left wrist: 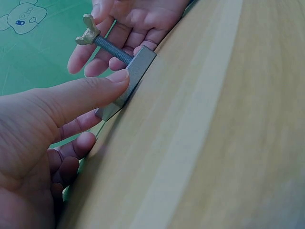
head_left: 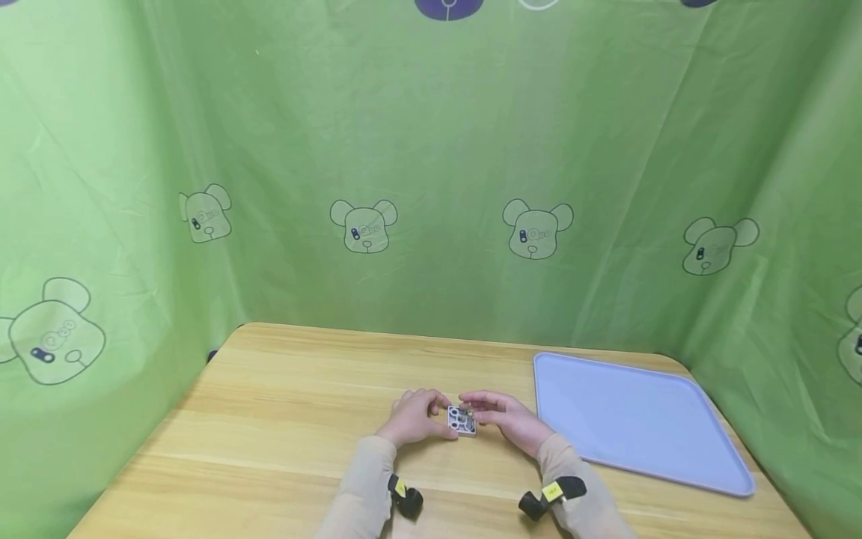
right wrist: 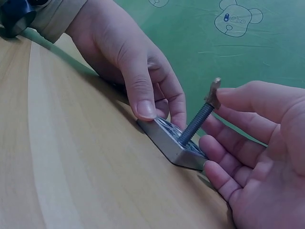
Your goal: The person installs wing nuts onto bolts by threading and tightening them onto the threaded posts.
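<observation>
A small square metal block (head_left: 460, 428) with round recesses in its top lies on the wooden table between both hands. My left hand (head_left: 412, 420) holds it by the edges, the thumb (left wrist: 102, 90) along one side and fingers on the far side. A threaded wing screw (right wrist: 196, 125) stands up out of the block near one corner, tilted in the right wrist view. The right hand (head_left: 515, 425) is at its brass-coloured wing head (left wrist: 89, 31), thumb against the wing and index finger behind it. Its lower fingers (right wrist: 221, 179) curl beside the block's edge.
A light blue-purple tray (head_left: 633, 419) lies on the table (head_left: 269, 434) to the right, beyond the right hand. Green cloth (head_left: 444, 135) printed with bear heads hangs behind and at both sides. Each sleeved wrist carries a black strapped camera (head_left: 408, 503).
</observation>
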### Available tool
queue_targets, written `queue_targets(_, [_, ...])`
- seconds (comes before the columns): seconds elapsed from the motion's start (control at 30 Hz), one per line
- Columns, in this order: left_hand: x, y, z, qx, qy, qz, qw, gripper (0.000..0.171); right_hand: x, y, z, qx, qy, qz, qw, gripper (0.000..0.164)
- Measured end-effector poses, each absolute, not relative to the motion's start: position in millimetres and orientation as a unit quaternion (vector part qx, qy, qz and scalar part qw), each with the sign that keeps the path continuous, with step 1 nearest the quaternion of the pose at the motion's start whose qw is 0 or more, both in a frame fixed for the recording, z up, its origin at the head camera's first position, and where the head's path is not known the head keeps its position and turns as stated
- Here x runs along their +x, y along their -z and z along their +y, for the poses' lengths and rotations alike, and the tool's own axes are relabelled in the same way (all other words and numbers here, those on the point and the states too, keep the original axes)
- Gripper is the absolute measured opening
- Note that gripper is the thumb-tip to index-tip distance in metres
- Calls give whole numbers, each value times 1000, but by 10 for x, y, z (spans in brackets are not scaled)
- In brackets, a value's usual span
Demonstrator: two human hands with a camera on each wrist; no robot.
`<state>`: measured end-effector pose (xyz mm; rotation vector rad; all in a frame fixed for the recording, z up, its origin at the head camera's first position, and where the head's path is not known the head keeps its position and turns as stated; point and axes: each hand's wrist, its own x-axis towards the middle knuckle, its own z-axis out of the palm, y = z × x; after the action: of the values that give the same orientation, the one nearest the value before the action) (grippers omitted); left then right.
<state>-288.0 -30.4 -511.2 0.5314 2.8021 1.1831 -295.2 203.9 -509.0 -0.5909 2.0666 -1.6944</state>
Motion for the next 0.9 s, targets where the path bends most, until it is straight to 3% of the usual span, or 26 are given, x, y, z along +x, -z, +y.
queue_targets(0.9, [-2869,5100,-295,168,-389,905,33,51,-2935,5082,1998,-203,608,746,181,34])
